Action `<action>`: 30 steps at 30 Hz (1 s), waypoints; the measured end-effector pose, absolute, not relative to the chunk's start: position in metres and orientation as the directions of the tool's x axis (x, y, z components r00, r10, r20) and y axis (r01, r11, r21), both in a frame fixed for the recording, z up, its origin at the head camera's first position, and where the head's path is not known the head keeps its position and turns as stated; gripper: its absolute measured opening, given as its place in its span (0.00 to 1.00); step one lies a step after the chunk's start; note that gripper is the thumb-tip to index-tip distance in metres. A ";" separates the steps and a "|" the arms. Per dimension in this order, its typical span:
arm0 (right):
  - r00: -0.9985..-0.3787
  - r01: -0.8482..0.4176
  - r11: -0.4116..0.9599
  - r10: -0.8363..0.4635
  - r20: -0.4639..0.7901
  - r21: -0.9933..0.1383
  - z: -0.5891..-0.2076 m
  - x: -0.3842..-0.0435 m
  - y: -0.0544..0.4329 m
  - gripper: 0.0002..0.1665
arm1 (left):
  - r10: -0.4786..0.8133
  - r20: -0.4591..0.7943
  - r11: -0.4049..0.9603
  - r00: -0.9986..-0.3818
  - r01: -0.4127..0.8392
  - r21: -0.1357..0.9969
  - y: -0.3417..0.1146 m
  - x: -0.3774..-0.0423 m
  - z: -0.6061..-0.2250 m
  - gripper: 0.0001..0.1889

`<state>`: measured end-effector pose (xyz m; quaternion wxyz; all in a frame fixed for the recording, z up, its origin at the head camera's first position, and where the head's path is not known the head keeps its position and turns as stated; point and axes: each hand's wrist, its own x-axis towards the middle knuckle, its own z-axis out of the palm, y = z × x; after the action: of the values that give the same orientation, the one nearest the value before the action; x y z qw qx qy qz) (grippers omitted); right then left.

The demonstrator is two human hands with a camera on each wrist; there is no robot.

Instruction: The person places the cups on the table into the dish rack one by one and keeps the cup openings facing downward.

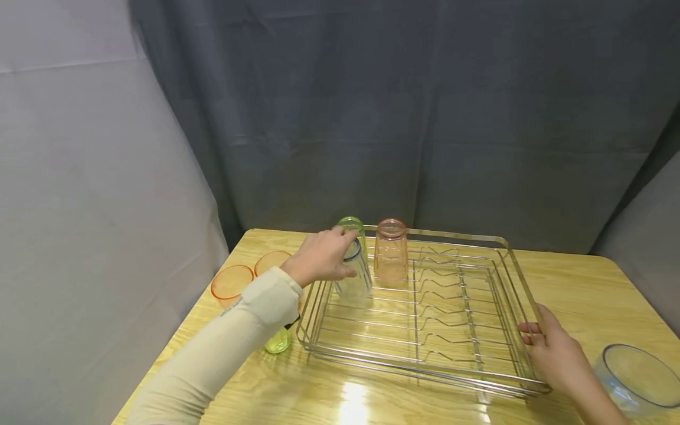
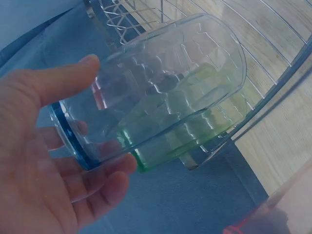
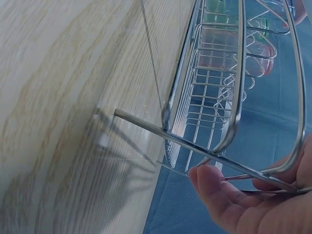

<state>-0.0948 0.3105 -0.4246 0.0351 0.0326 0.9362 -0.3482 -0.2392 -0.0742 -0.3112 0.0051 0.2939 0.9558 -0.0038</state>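
Note:
My left hand [image 1: 324,254] curves around the blue-rimmed base of a clear glass tumbler [image 2: 165,87], thumb on one side and fingers behind. That tumbler stands upside down at the left end of a metal wire dish rack [image 1: 393,369]. Just behind it is an upturned green tumbler [image 1: 350,223], partly hidden by the hand. To its right in the rack stands an upturned pink-orange tumbler [image 1: 391,254]. At the rack's right end my right hand [image 1: 558,351] grips the metal rail; in the right wrist view its fingers wrap around the wire.
Two orange-rimmed glasses [image 1: 232,282] stand upright left of the rack, with a yellow-green glass [image 1: 277,342] partly under the left sleeve. A bluish glass [image 1: 634,378] stands at the front right of the wooden table [image 1: 579,283]. A dark curtain [image 1: 425,118] hangs behind.

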 end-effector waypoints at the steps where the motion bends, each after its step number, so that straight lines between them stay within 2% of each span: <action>1: -0.996 0.084 0.757 0.039 -0.083 -0.649 -0.425 -0.095 0.310 0.36 | 0.556 -0.017 0.831 -0.831 0.557 -0.005 -0.074 -0.241 -0.313 0.42; 16: -0.996 0.083 0.772 0.055 -0.064 -0.630 -0.425 -0.094 0.308 0.35 | 0.554 -0.039 0.830 -0.832 0.555 -0.048 -0.070 -0.246 -0.330 0.42; 30: -0.994 0.099 0.768 0.048 -0.097 -0.632 -0.426 -0.097 0.310 0.33 | 0.524 -0.086 0.851 -0.847 0.518 0.087 -0.074 -0.255 -0.340 0.44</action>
<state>-0.0975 0.3099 -0.4257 0.0375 0.0391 0.9395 -0.3381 -0.2551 -0.0735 -0.3403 0.0532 0.2712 0.9606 0.0303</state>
